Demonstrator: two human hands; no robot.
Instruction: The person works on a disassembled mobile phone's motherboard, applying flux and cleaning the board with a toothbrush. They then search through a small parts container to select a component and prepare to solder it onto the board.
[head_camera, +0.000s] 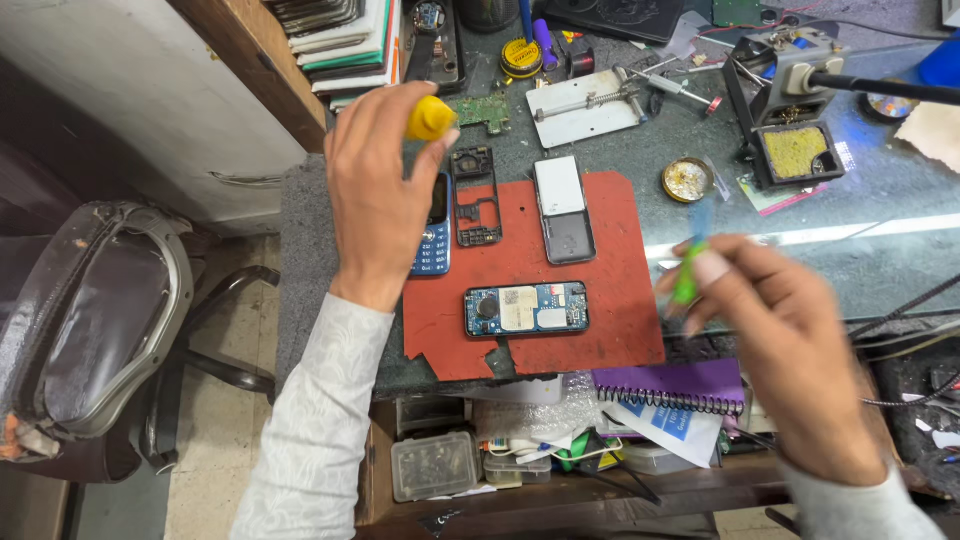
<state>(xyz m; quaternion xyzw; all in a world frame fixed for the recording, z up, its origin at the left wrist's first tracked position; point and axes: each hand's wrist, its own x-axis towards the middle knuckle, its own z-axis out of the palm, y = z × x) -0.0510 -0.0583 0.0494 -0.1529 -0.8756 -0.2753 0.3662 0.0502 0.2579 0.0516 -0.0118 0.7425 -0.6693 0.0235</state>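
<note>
My left hand is raised over the left edge of a red work mat, fingers closed on a small yellow object. My right hand, blurred, hovers off the mat's right edge and pinches a thin green and blue tool. On the mat lie an opened phone body with its circuit board showing, a black phone frame, a grey and black back cover, and a blue keypad front partly under my left hand.
A soldering stand with a yellow sponge, a metal board holder, a loose green board and a brass wool tin sit farther back. A purple spiral notebook and parts boxes are below the desk edge. A chair stands left.
</note>
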